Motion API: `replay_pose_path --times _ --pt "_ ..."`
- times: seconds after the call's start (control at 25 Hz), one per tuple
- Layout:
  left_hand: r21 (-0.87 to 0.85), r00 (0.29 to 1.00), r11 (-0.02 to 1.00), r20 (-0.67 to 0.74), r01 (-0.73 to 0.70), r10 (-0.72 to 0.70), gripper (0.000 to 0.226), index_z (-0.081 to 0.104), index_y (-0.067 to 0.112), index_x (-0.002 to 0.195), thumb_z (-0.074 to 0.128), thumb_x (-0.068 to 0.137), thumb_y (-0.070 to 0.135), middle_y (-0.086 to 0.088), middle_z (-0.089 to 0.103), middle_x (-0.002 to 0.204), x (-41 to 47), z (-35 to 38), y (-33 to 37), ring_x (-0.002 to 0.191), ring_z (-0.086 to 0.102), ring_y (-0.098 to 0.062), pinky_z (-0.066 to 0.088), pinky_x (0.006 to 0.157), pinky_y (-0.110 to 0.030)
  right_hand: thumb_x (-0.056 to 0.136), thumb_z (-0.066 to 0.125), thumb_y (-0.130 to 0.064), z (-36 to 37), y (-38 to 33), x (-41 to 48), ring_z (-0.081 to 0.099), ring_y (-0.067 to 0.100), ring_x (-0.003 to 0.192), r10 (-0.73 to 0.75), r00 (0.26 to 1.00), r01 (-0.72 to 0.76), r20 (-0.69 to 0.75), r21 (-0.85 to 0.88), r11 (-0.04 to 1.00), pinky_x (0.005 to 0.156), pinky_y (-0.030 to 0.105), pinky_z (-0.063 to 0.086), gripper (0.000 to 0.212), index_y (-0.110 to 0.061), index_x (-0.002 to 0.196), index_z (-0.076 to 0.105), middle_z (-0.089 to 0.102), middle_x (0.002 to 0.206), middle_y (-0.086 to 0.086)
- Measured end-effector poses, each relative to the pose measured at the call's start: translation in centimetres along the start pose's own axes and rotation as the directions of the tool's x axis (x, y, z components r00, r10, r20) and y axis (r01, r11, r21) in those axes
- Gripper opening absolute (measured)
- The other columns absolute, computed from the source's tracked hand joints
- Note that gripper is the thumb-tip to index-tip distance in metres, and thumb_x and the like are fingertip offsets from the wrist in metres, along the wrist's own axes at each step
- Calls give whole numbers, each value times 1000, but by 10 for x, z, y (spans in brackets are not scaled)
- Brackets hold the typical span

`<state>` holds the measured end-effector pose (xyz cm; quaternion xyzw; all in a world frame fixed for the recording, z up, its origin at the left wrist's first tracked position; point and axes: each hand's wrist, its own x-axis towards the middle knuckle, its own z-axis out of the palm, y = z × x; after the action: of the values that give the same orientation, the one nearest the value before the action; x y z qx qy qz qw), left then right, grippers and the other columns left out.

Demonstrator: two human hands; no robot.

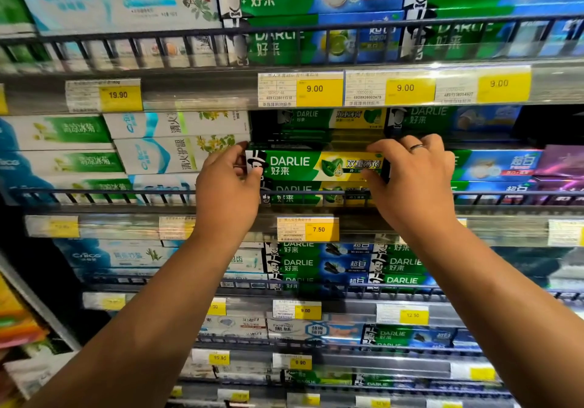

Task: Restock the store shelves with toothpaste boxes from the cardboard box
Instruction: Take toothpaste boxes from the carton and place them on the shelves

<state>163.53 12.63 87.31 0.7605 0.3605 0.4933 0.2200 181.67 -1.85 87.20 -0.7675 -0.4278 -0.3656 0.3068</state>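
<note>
A green and yellow Darlie toothpaste box (313, 165) lies lengthwise on the second shelf, on top of another box of the same kind (303, 195). My left hand (227, 186) pinches its left end with thumb and fingers. My right hand (414, 177) grips its right end, fingers over the top edge, thumb on the front; a ring shows on one finger. More of these boxes (328, 118) sit further back in the same bay. The cardboard box is out of view.
A wire rail (126, 194) runs along the shelf front below the held box. White and green boxes (177, 155) stand to the left, blue and purple ones (499, 167) to the right. Yellow price tags (308, 229) line the shelf edges. Other stocked shelves lie above and below.
</note>
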Motion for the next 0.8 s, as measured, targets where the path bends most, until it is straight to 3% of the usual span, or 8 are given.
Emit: replay_pose_path --times 0.12,0.28,0.48,0.8 --pt "40 999 998 -1 -48 48 46 51 18 134 63 89 17 -6 55 121 1 -1 1 98 60 -17 48 95 -32 80 72 -32 1 2 -1 46 38 98 -13 1000 14 9 -56 998 70 38 21 32 -21 109 66 63 91 11" --pt "118 995 988 24 -104 102 46 52 19 135 63 90 17 -8 54 123 -3 -1 3 90 54 -8 39 89 -19 80 71 -31 -2 3 -1 44 39 101 -7 1000 7 3 -75 997 71 38 19 31 -22 109 67 60 101 12" --pt "59 996 995 46 -77 74 44 56 19 130 66 88 18 -7 57 119 -3 0 7 87 59 -11 48 88 -25 79 72 -31 -2 2 0 44 40 104 4 999 -1 37 -101 995 72 39 21 34 -22 111 66 57 108 12" --pt "170 996 982 35 -84 79 42 56 19 131 63 90 23 -6 59 122 -2 -1 1 79 48 -6 39 80 -21 80 72 -17 0 -4 -6 53 37 100 -19 991 5 134 102 995 82 42 31 41 -20 119 62 50 119 13"
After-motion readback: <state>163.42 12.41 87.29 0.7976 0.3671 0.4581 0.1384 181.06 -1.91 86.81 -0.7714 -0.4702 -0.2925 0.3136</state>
